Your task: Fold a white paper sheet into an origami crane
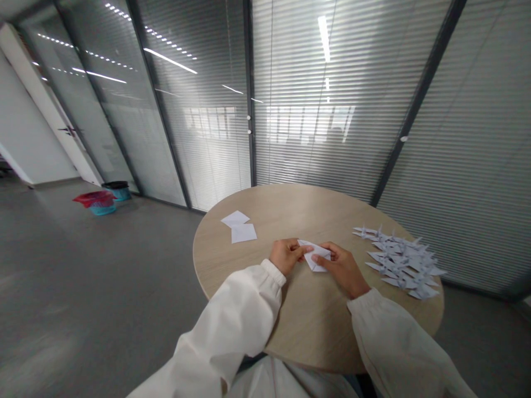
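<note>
White folded paper (315, 250): light, soft, creases easily; my left hand (286, 256) and right hand (340, 270) pinch it at opposite corners.

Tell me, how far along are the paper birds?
Lots are done: a big pile of finished paper cranes lies on the right of the table. One is in hand: the left hand and right hand pinch a half-folded white paper. Left to do: two flat white sheets lie toward the table's left, not folded into birds yet.
</note>
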{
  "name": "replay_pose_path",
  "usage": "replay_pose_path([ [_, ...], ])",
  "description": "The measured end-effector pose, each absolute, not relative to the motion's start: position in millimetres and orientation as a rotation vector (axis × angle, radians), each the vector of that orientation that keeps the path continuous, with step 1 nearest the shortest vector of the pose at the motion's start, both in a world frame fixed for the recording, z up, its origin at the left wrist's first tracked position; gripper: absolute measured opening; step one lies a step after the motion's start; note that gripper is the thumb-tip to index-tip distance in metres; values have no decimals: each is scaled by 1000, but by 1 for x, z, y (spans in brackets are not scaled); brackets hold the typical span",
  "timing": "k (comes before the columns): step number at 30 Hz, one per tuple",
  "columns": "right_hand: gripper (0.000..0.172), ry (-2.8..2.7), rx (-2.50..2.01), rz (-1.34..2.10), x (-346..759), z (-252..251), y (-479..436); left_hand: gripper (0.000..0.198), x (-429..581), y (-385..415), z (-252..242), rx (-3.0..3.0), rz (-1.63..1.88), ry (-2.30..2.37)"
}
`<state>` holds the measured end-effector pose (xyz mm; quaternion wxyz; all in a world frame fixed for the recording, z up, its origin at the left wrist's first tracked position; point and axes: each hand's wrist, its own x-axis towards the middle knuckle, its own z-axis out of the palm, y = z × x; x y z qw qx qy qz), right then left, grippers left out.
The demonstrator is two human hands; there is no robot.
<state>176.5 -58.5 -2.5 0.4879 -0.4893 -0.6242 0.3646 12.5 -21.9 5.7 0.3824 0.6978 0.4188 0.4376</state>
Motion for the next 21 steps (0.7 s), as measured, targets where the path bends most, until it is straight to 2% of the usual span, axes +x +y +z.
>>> replay_pose_path([
  [5, 29, -1585, -1258, 836, 179, -5, -57, 39, 12, -20, 5, 1820, 1096, 1084],
  [13, 30, -1524, -1220, 850, 177, -1, -61, 43, 14, -21, 3, 1659, 1000, 942],
  [21, 27, -1659, -1269, 840, 179, -6, -58, 41, 8, -22, 7, 1971, 973, 1055],
])
